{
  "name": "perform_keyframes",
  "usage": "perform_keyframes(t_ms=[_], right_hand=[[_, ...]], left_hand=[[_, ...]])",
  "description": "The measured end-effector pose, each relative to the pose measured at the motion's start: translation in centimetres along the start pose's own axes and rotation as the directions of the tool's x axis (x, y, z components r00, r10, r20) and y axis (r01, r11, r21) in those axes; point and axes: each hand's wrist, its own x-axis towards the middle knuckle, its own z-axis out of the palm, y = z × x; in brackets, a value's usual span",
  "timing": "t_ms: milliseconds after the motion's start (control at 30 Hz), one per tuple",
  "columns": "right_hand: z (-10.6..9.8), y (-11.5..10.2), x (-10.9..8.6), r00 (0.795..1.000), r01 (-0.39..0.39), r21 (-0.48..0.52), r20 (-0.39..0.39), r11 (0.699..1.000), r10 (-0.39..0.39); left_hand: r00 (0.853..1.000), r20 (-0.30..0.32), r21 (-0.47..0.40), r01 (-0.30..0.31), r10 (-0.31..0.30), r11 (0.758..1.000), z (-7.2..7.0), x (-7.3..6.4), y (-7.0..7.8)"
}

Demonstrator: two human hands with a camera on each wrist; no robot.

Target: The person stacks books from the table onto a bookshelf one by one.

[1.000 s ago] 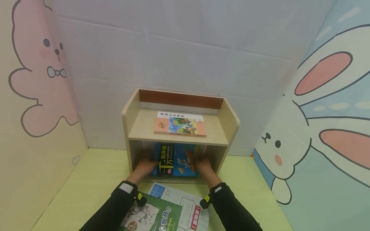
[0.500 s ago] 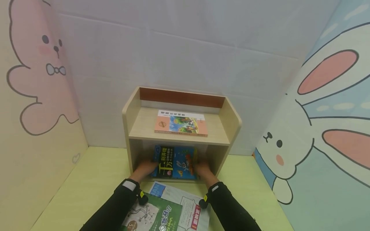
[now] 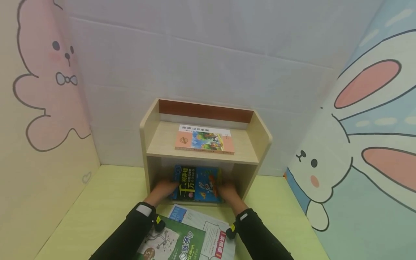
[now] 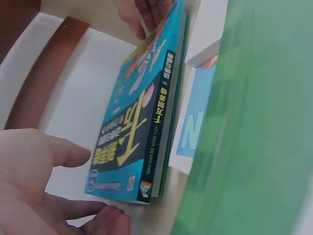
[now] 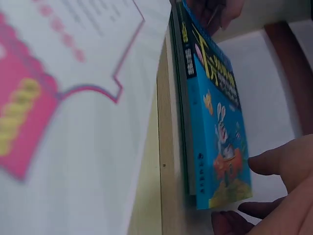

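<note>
A blue book with a black title panel and a cartoon rabbit (image 3: 201,184) lies flat in the lower shelf compartment, on a green-edged book (image 4: 171,139). At its left end is my left hand (image 3: 165,189), with the thumb at the cover's back edge and loosely bent fingers beside the corner, in the left wrist view. My right hand (image 3: 228,192) flanks the other end likewise. In the right wrist view its thumb (image 5: 271,161) reaches the book's edge and its fingers sit just past the end. Neither hand wraps round the book.
The wooden shelf (image 3: 147,139) stands against a pale wall. An orange-covered book (image 3: 185,141) lies on its upper level. In front, a green book (image 3: 185,231) overlaps a white one (image 3: 211,225) on the yellow table (image 3: 113,202), under my forearms.
The blue book has sunk slightly, so more of its back edge shows below the upper board. Both hands came down with it and are nearly still now.
</note>
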Motion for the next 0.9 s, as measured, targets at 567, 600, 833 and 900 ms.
perform_keyframes(t_ms=[567,600,833,900], right_hand=[[-3.1,-2.5,-13.3,0.987,0.059,0.085,0.147,0.995,-0.071],[-3.3,-2.4,-14.0,0.984,0.024,0.09,0.173,0.996,-0.039],[-4.3,-1.8,-18.4,0.934,-0.189,0.249,0.344,0.95,0.096],[-4.5,-1.8,-19.5,0.906,-0.253,0.284,0.405,0.925,0.123]], left_hand=[[0.983,-0.084,0.001,-0.165,0.165,0.986,-2.6,-12.9,-0.6],[0.986,-0.079,0.011,-0.143,0.144,0.99,-2.9,-13.6,-1.1],[0.998,-0.024,0.008,0.059,-0.059,0.998,-5.5,-17.2,-4.8],[0.995,0.008,0.013,0.097,-0.097,0.995,-5.9,-18.0,-5.6]])
